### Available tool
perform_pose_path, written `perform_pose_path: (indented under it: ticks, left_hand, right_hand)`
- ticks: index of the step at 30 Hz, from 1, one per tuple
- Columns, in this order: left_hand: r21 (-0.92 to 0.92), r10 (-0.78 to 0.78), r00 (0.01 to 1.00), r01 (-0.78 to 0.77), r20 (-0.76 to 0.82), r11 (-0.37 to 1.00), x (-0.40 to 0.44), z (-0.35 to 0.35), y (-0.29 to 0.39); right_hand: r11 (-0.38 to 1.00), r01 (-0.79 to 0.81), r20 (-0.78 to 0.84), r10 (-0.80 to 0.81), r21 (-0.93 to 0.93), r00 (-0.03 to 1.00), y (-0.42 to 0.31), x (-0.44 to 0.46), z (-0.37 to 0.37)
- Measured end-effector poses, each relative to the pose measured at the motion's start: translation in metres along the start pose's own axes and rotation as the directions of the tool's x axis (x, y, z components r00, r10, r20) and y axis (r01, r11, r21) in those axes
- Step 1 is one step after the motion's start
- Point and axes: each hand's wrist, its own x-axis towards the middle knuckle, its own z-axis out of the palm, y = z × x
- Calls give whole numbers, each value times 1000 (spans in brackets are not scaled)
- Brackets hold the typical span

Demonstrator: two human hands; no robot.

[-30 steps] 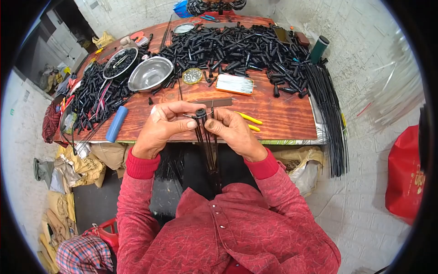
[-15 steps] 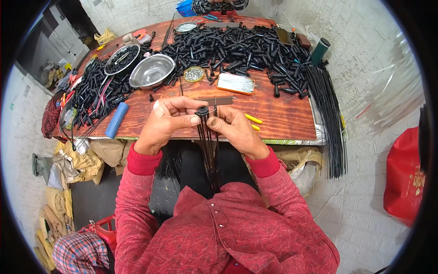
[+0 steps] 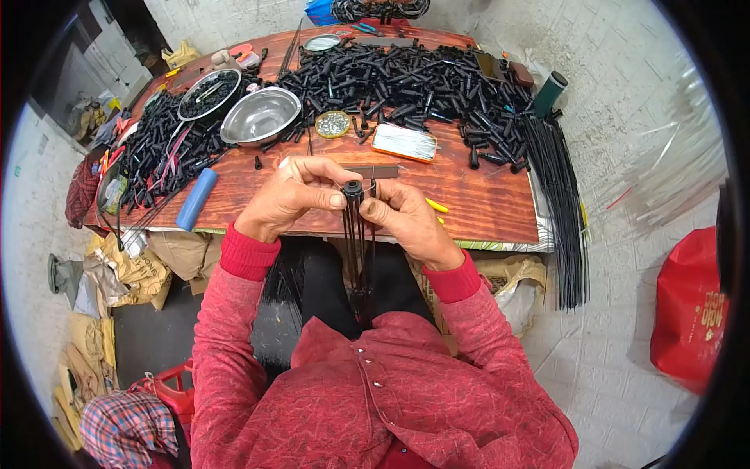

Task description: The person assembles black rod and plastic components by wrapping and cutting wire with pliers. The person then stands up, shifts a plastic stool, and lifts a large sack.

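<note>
In front of my lap hangs a black umbrella runner (image 3: 353,190), upright, with several thin black ribs (image 3: 356,254) running down from it between my thighs. My left hand (image 3: 293,197) pinches the runner's top between thumb and forefinger. Close beside it, my right hand (image 3: 406,223) is closed on a single dark umbrella rib (image 3: 373,187) whose end sticks up past the thumb. A fine wire shows faintly between the two hands at the runner's rim. The lower ends of the ribs are hard to make out against the dark trousers.
Black plastic runners (image 3: 391,78) are heaped across the wooden table (image 3: 484,203). Nearer stand a steel bowl (image 3: 262,117), a dish of small metal pieces (image 3: 333,123) and an orange-rimmed tray of pale wires (image 3: 404,142). Long black rods (image 3: 558,211) hang off the right edge. A blue cylinder (image 3: 197,199) lies left.
Both hands stay at the runner with nearly the same grip. The view has shifted slightly, and the right hand covers more of the yellow-handled tool behind it.
</note>
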Motion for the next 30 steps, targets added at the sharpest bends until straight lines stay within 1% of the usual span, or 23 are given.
perform_pose_path:
  ticks: [3, 6, 9, 12, 15, 16, 19, 20, 23, 24, 27, 28, 30]
  left_hand:
    - [-72, -1, 999, 5, 48, 997, 5, -6, -5]
    - [-121, 48, 988, -30, 145, 992, 11, -10, -10]
    - [-135, 60, 984, -37, 167, 990, 10, -7, -8]
    - [-187, 165, 939, -111, 301, 976, 14, -6, -9]
    - [-172, 195, 930, -147, 311, 974, 20, -14, -16]
    - [-141, 227, 912, -189, 341, 972, 24, -17, -22]
    - [-181, 159, 984, -143, 76, 973, 15, -11, -26]
    - [-140, 135, 990, -141, -48, 980, 11, -8, -28]
    - [-84, 21, 960, -46, -278, 995, -3, -5, -25]
    - [-12, 65, 955, -71, -291, 997, -8, -4, -22]
    - [147, 132, 915, -81, -382, 986, -19, 11, -10]
    - [218, 167, 893, -80, -419, 973, -19, 18, -6]
    - [271, 189, 886, -75, -424, 960, -22, 22, -1]
  right_hand:
    - [1000, 6, 2, -6, -14, 1000, 2, 1, 0]
    - [1000, 10, 11, -10, -18, 1000, 1, 0, 2]
    - [1000, 22, 47, -23, 15, 999, -5, -2, 8]
    - [1000, 14, 125, -15, 9, 992, -8, -4, 13]
    - [997, 18, 107, -26, 78, 994, -4, -1, 19]
    - [997, 22, 87, -29, 77, 996, -4, 1, 21]
    - [999, 34, -16, -34, -29, 999, 0, 4, 19]
    - [995, 37, -106, -47, -96, 993, 6, 6, 17]
    - [967, 119, -218, -169, -226, 961, 17, 17, 15]
    - [956, 150, -237, -211, -251, 948, 20, 21, 15]
    - [944, 170, -292, -254, -284, 922, 28, 27, 24]
    - [922, 146, -295, -260, -358, 920, 21, 24, 27]
    - [935, 97, -274, -197, -340, 941, 19, 23, 30]
